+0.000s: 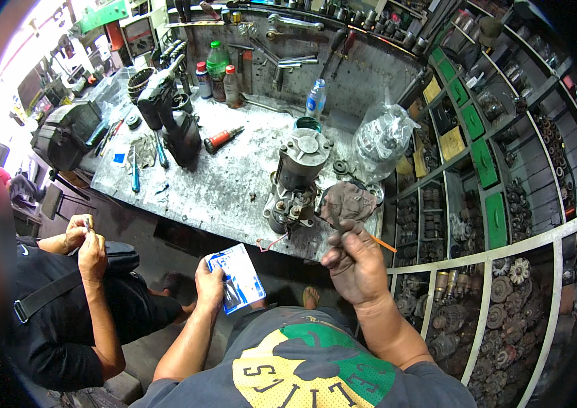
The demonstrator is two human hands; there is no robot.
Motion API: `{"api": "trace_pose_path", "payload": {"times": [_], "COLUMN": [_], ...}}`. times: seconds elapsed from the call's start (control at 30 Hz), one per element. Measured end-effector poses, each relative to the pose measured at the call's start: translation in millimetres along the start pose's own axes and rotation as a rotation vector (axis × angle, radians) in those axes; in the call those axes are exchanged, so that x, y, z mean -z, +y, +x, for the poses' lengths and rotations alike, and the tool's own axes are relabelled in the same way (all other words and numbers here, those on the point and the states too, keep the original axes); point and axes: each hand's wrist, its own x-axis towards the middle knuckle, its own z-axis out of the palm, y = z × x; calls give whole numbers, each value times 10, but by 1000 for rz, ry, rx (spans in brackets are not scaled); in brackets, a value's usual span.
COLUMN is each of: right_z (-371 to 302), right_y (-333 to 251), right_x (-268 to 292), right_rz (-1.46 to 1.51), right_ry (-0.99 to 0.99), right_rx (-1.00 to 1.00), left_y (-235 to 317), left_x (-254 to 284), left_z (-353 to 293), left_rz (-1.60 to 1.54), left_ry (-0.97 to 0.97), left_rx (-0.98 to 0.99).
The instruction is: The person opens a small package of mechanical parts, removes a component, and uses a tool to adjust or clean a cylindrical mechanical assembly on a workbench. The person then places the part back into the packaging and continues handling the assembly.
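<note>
My left hand (pixel 209 284) grips a blue and white carded package (pixel 237 277) by its left edge, in front of the bench. My right hand (pixel 360 268) is raised by the bench's front edge, fingers curled and thumb pressed to them; dark grime covers the fingertips. What they pinch, if anything, I cannot make out. Just beyond the fingertips is a crumpled dirty rag (pixel 350 202); whether they touch it cannot be told. An orange stick (pixel 384 244) pokes out behind this hand. Left of the rag stands a greasy cylindrical motor-like unit (pixel 304 160) on the bench.
The metal workbench (pixel 234 197) holds a black cordless impact wrench (pixel 169 119), a red and black tool (pixel 223 139), bottles (pixel 217 62) and a bagged part (pixel 384 139). Parts shelves (pixel 479 258) line the right. A seated person (pixel 71 292) at left holds something small.
</note>
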Motion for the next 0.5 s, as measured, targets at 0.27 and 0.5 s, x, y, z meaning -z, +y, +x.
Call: {"api": "trace_pose_path", "payload": {"times": [0.27,0.5], "right_z": [102,561], "right_y": [-507,-213], "right_x": [660,1920], "right_rz": [-133,-1536], "right_ry": [155,367], "right_rx": [212,342], "left_y": [-28,417], "left_x": [74,-308], "left_z": [845,1417], "left_rz": [213,574], "left_ry": [157,182], "left_rx": [-335,-222]}}
